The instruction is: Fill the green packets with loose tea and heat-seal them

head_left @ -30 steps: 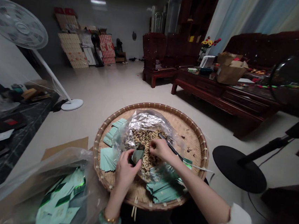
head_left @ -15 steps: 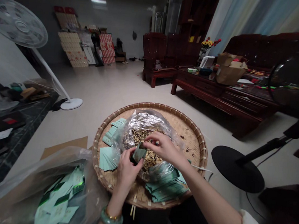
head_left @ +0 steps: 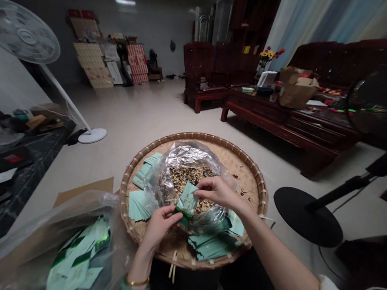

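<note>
Between my hands is a light-green packet [head_left: 188,198] with a darker green band, over an open clear plastic bag [head_left: 196,153] of dried tea-like bits [head_left: 180,175]. My left hand [head_left: 162,224] pinches its lower left edge. At its upper right edge, my right hand [head_left: 215,192] is closed on the packet with thumb and fingers. A dark handle [head_left: 206,174] sticks out behind my right fingers, its other end hidden. The bag lies on a round woven bamboo tray [head_left: 251,162]. Green packets [head_left: 213,245] lie fanned at the near right, and more packets [head_left: 139,206] sit along the left.
A large clear bag [head_left: 34,234] holding several green packets stands at my left, beside a cardboard flap [head_left: 84,191]. A white fan [head_left: 92,135] is farther left. A black fan base [head_left: 309,216] stands right of the tray; a dark wooden table [head_left: 291,127] is beyond.
My right hand reached from the dried bits to the packet's mouth, then gripped its upper edge. The packet has turned from upright and open to flatter, its printed face showing.
</note>
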Tool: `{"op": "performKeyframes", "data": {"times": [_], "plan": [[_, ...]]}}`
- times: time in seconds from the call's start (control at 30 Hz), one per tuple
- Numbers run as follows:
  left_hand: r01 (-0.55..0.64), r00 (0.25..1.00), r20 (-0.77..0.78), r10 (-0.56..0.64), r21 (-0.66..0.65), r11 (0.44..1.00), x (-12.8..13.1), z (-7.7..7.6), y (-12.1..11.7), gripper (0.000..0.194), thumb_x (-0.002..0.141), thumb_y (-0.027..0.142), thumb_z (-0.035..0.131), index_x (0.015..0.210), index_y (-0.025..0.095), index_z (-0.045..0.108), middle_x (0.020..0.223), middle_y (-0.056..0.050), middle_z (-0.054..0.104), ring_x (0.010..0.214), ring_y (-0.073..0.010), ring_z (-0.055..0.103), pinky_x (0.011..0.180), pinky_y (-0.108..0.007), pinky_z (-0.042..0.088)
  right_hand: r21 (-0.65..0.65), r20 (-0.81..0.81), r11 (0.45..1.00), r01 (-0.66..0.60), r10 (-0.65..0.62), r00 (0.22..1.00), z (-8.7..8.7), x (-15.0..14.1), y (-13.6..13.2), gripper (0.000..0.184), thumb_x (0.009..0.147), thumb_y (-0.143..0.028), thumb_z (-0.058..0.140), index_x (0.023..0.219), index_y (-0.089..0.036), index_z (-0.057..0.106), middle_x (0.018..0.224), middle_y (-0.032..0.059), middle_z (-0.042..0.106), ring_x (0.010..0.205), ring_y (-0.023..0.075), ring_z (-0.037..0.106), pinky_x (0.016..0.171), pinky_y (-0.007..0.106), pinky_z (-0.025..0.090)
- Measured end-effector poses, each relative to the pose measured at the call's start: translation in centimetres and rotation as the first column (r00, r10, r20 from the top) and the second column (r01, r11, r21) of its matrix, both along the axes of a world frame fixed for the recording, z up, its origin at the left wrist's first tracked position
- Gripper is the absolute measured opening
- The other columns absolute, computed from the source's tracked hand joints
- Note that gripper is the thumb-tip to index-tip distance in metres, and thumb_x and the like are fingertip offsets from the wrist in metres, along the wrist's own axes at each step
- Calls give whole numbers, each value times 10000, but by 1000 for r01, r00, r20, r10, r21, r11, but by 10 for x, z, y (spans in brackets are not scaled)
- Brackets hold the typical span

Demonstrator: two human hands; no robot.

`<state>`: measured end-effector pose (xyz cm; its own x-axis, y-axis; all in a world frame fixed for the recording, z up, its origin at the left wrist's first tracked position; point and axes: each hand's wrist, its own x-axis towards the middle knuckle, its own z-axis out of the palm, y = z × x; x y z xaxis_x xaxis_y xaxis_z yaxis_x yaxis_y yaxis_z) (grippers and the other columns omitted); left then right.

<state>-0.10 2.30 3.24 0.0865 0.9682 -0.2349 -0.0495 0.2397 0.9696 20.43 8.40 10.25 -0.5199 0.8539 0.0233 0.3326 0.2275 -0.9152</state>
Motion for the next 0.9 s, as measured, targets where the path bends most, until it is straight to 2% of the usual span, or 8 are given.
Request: {"op": "performKeyframes", "data": {"times": [0.1, 0.2, 0.37, 0.47, 0.57, 0.73, 0.83, 0.9], "plan": [[-39, 999, 22, 40, -42, 998, 0, -1, -4, 265, 533, 349, 774, 628, 120, 678, 540, 2, 630, 440, -81, 501, 450, -192, 386, -90, -75, 996, -12, 5, 997, -3, 8, 3, 213, 726, -359, 674, 725, -146, 676, 607, 8, 635, 565, 121, 582, 525, 225, 432], [-119, 993, 10, 120, -48, 992, -2, -3, -6, 288, 528, 364, 776, 643, 121, 671, 513, 15, 605, 444, -83, 503, 455, -190, 383, -101, -82, 994, 43, -51, 995, -3, 14, 7, 233, 725, -374, 671, 735, -141, 671, 604, 8, 628, 562, 122, 575, 538, 238, 443], [-189, 982, -4, 189, -39, 981, -2, -3, -5, 316, 508, 356, 784, 697, 125, 681, 530, 23, 609, 455, -87, 504, 455, -191, 395, 138, -5, 984, 112, -113, 994, -6, 5, 7, 244, 812, -388, 581, 853, -163, 668, 882, 48, 640, 771, 140, 567, 662, 257, 434], [-178, 984, 2, 178, -20, 984, 4, 0, -6, 324, 510, 335, 783, 738, 126, 687, 579, 14, 635, 474, -89, 510, 457, -191, 399, 213, 38, 969, 125, -136, 990, -13, -11, 5, 243, 800, -384, 598, 733, -152, 626, 737, 2, 580, 661, 111, 499, 590, 225, 376], [-150, 987, 56, 151, -24, 988, 8, 5, -7, 324, 497, 304, 789, 746, 124, 684, 619, 4, 653, 490, -85, 511, 456, -184, 397, 113, 14, 987, 113, -115, 993, -17, -19, 4, 299, 760, -377, 637, 593, -149, 539, 535, -52, 449, 516, 78, 406, 481, 202, 283], [-93, 995, 44, 95, -33, 995, 4, 15, -8, 298, 471, 267, 802, 702, 117, 688, 601, -6, 656, 457, -71, 482, 431, -178, 378, -117, -86, 993, 5, -15, 996, -9, -9, 5, 367, 720, -473, 655, 590, -156, 522, 460, -66, 412, 419, 59, 357, 418, 198, 244], [-101, 994, 36, 102, -37, 994, 0, 15, -7, 316, 463, 258, 805, 723, 118, 693, 634, -23, 677, 475, -85, 508, 437, -183, 390, -136, -87, 989, 49, -61, 994, -6, -6, 6, 376, 748, -495, 608, 602, -152, 558, 459, -54, 417, 424, 68, 352, 421, 206, 245], [-126, 992, 21, 126, -36, 991, 0, 11, -7, 330, 471, 251, 799, 757, 124, 696, 671, -32, 693, 514, -106, 546, 453, -189, 406, -66, -67, 993, 100, -105, 992, -8, -8, 6, 338, 779, -470, 574, 682, -149, 615, 544, -23, 502, 493, 85, 408, 461, 209, 285]]}}
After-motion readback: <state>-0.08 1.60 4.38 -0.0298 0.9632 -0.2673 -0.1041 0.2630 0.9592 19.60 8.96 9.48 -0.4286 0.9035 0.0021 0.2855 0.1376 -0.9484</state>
